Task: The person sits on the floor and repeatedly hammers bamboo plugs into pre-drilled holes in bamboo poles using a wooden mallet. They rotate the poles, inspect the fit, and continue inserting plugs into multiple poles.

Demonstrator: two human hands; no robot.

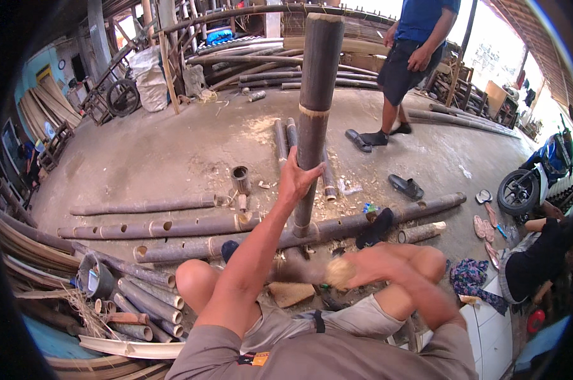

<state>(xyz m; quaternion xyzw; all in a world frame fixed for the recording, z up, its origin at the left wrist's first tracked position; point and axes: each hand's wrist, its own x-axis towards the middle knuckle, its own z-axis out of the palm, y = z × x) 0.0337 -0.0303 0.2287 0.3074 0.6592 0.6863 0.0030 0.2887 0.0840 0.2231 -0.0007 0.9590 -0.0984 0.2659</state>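
Note:
My left hand [297, 177] is wrapped round a thick dark bamboo pole [318, 76] that stands nearly upright. The pole's lower end meets a long bamboo pole [346, 227] lying on the floor in front of me, with holes cut along its left part. Between my bent knees, my right hand [361, 267] is closed on a mallet-like wooden club [339, 273]. Motion smears the club; its round pale end shows by my fingers and a darker part stretches left. Under it lies a wooden block [291, 294].
Another holed bamboo pole [172, 227] lies to the left. A bamboo cup [241, 180], shavings and sandals [405, 187] are on the floor. A person [413, 57] stands ahead; another [533, 266] is at right. Cut bamboo pieces [148, 301] and a bucket [96, 277] are at left.

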